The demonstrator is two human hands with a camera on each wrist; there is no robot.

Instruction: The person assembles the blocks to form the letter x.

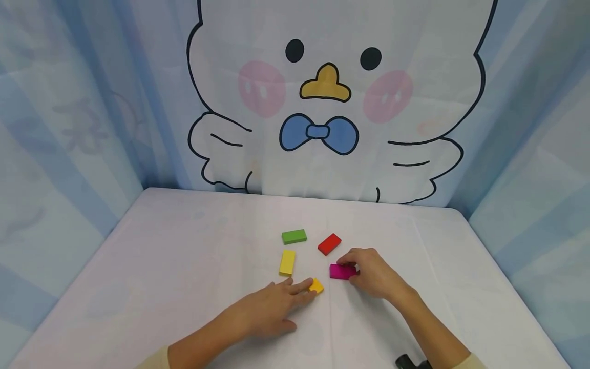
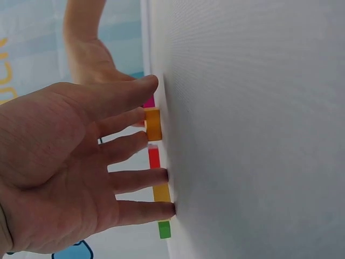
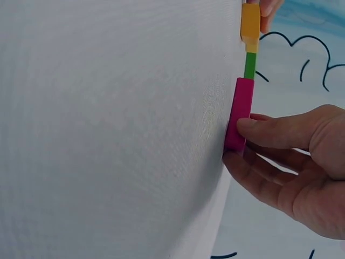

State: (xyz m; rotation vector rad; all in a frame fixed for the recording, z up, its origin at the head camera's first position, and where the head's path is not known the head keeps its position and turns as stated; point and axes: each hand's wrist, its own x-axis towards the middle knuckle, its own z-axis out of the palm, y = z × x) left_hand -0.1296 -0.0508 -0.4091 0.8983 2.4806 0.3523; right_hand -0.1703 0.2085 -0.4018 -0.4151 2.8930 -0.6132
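Note:
My right hand (image 1: 374, 274) pinches the right end of a magenta block (image 1: 340, 271) that lies on the table. In the right wrist view, the thumb (image 3: 264, 129) rests against this block's side, with the fingers curled behind it. My left hand (image 1: 269, 311) is spread palm down, its fingers fairly straight. Two of its fingertips touch a small orange block (image 1: 316, 286), partly covered by them. Just beyond the left fingers lies a yellow block (image 1: 287, 263). Farther back are a green block (image 1: 294, 236) and a slanted red block (image 1: 329, 244).
The blocks lie on a white-covered table (image 1: 138, 266). A black object (image 1: 407, 362) shows at the front edge, beside the right forearm, only partly in view. Behind the table hangs a curtain (image 1: 322, 169) with a cartoon bird; blue-white curtains stand at both sides.

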